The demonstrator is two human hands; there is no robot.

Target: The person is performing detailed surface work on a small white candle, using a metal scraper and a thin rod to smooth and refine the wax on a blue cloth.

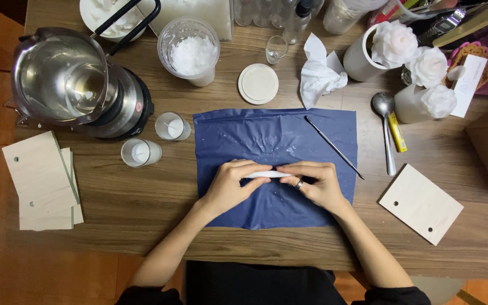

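Note:
My left hand (234,183) and my right hand (313,182) meet over a blue plastic sheet (272,135) spread on the wooden table. Between their fingertips they pinch a thin white strip of wax (265,174), lying flat on the sheet. My right hand wears a ring. A thin metal tool (334,148) lies slantwise on the sheet's right part, just beyond my right hand.
A metal melting pot (66,85) stands far left, with two small glass candles (171,126) beside it. A cup of white flakes (190,52), a round white lid (258,83), crumpled tissue (318,73), white wax roses (410,56), a spoon (385,121) and wooden boards (420,203) surround the sheet.

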